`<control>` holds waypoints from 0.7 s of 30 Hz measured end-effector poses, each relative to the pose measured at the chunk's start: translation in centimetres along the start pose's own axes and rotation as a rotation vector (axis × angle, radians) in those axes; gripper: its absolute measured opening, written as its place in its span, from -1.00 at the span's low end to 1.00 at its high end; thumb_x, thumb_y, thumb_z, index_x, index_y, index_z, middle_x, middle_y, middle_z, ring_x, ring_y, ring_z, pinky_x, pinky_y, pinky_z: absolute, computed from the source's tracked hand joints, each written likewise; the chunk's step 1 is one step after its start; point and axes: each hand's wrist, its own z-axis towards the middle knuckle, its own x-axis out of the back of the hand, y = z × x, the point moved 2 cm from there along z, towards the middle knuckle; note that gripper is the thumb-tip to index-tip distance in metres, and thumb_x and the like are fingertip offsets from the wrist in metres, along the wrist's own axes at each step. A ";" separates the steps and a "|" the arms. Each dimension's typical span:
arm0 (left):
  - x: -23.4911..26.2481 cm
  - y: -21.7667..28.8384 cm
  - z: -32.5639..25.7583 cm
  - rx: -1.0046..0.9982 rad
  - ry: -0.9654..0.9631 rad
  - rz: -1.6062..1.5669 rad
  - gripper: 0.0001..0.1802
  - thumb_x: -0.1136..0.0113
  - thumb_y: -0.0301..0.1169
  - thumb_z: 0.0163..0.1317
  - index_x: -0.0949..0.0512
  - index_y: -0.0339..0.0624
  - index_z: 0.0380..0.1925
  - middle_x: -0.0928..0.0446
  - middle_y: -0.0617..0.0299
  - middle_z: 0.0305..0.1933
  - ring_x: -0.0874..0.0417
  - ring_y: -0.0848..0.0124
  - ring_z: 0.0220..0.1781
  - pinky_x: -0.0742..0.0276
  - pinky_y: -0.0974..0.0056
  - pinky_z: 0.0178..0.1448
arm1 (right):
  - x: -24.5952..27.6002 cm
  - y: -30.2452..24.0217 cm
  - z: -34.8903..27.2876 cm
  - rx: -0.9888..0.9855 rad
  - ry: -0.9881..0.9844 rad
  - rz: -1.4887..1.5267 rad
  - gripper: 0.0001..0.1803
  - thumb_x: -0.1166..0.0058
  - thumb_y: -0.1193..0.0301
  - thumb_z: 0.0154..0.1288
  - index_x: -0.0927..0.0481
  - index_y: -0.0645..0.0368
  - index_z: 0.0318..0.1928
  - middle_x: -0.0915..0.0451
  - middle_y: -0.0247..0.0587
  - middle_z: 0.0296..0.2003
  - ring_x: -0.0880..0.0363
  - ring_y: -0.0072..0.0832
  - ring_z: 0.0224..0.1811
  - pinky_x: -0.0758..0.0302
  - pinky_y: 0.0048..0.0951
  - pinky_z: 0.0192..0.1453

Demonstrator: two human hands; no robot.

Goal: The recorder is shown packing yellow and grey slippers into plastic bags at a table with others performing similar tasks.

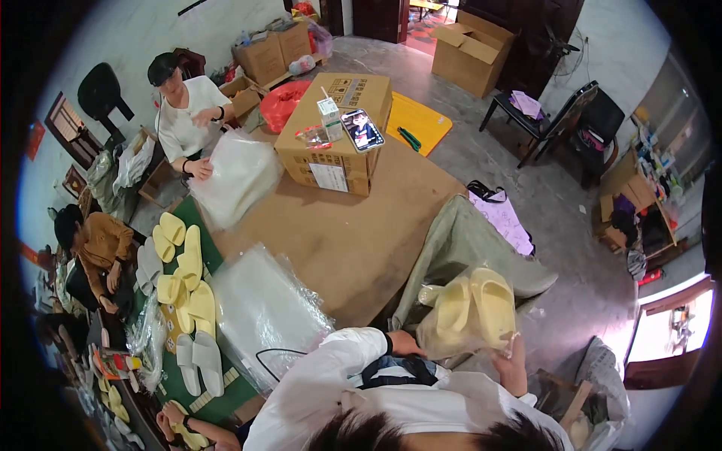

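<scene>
A clear plastic bag (460,340) with a pair of pale yellow slide slippers (492,304) inside is in front of me, at the mouth of a grey-green woven sack (481,233). My right hand (513,368) pinches the bag's lower right edge. At its lower left edge is my left hand (406,343), a black band on the wrist and the fingers closed at the plastic. Part of the left fingertips is hard to make out. The slippers stand side by side, toes away from me.
A stack of clear bags (267,301) lies on the brown table (353,240), beside yellow and grey slippers (199,361) on a green surface. A carton (338,165) bears a phone (362,130) and a drink box. One person (188,113) handles plastic bags; others sit at left.
</scene>
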 end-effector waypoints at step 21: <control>0.7 0.6 -0.6 -0.067 0.165 0.005 -0.77 0.05 -0.32 0.08 -0.55 -0.11 -0.34 -0.56 0.00 -0.32 -0.59 0.02 -0.29 -0.48 0.04 -0.24 | -2.2 -1.3 11.7 0.116 -0.220 -1.899 -0.51 -0.01 0.37 -0.16 -0.47 0.30 -0.11 -0.53 0.18 -0.24 -0.54 -0.09 -0.20 -0.46 -0.22 -0.15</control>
